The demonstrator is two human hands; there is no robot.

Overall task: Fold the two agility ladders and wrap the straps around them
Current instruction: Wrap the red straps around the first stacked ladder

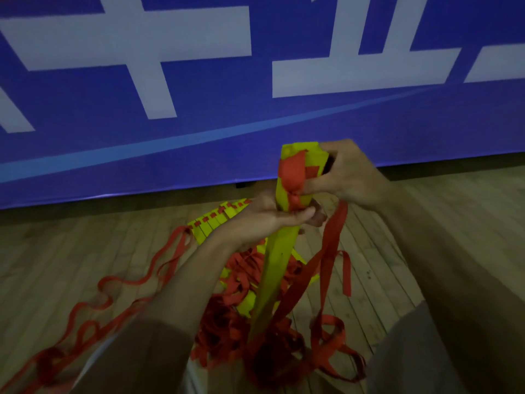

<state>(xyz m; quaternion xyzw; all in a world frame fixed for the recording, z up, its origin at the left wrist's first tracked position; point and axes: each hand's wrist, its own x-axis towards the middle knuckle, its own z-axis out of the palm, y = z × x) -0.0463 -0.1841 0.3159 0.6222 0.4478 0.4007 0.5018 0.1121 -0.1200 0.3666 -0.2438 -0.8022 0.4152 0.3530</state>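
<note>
We see the folded ladder (279, 265), a stack of yellow rungs, held upright in front of us, its lower end down among a heap of red webbing (227, 331) on the wooden floor (426, 223). The left grip (264, 220) is curled round the stack just below a bunched red strap (294, 177) that crosses the rungs near their top. The right grip (346, 174) is closed over the top end of the stack, its fingertips pressing on that red strap. From under the right grip a long run of strap (332, 243) hangs down to the floor in loose loops.

Behind the left grip the second ladder (216, 220) lies on the floor, its yellow rungs fanned side by side with small red tabs along one edge; its loose straps (127, 280) trail away to the left in curls.

Along the back stands a blue banner (199, 137) with a pale blue stripe and large white characters (142, 44). These are cut off by the frame, so we cannot read them. We can make out no brand or label on the ladders.
</note>
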